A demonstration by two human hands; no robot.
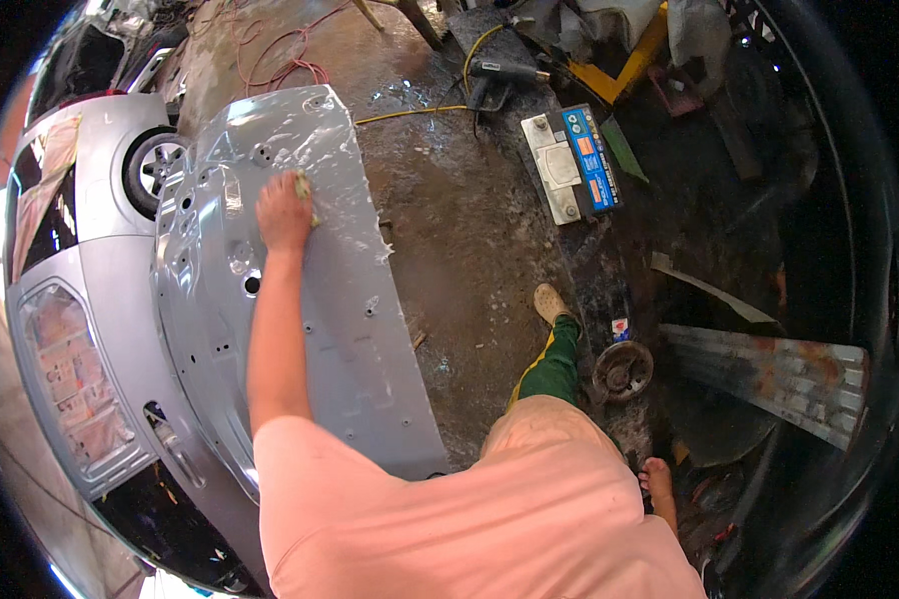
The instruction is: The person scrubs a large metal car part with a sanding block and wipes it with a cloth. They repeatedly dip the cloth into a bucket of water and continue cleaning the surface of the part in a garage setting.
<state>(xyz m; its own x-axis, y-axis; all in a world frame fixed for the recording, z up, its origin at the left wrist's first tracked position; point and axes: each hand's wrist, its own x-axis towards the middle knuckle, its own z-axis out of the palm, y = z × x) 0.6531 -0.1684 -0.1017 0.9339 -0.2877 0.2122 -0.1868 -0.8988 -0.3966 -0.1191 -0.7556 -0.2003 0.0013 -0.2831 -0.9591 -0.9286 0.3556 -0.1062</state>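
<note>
A large grey car body panel (360, 349) lies to my left, with holes along its left part and wet, whitish suds on its far end. My left hand (285, 215) reaches over it, fingers closed on a small yellowish-green scrubbing pad (304, 186) pressed to the surface. The hand covers most of the pad, so its exact kind is unclear. Low at my right side hangs my right hand (656, 478), fingers loosely apart, away from the panel, with nothing visible in it.
A silver car (110, 220) with paper-covered windows stands beyond the panel on the left. On the right are a car battery (569, 165), a heat gun (504, 72) with a yellow cord, a round metal disc (623, 369) and a rusty metal strip (769, 369). Wet floor (449, 210) lies between.
</note>
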